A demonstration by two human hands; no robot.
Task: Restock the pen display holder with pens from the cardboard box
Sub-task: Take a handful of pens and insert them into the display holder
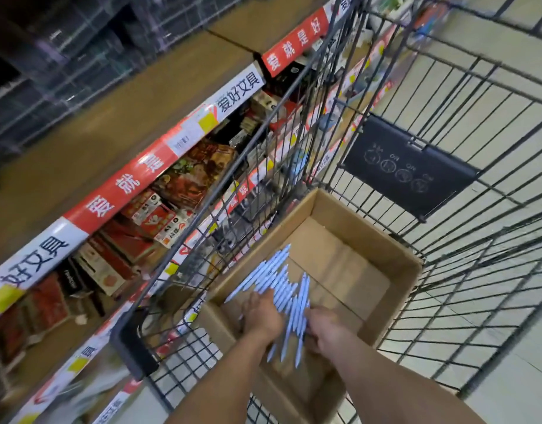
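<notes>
Shelving of brown board [80, 154] fills the left of the view, its edges faced with red and white strips bearing printed characters and yellow tags, with red boxed goods packed beneath. Beside it, on a pale tiled floor [523, 377], stands a black wire trolley [135, 344]. A black plastic flap [410, 169] with faint white pictograms hangs on its far wall. An open brown cardboard box [355, 221] sits in the trolley against the shelf-side wires, flaps up and its bare bottom visible at the far end. A bundle of pale blue pens [282, 289] lies fanned inside the near half of the box, tips pointing away. The left hand [262, 316], back uppermost, curls its fingers over the left side of the bundle. The right hand [323, 328] grips the bundle from the right, near the pens' lower ends. Motion blur hides individual fingers.
</notes>
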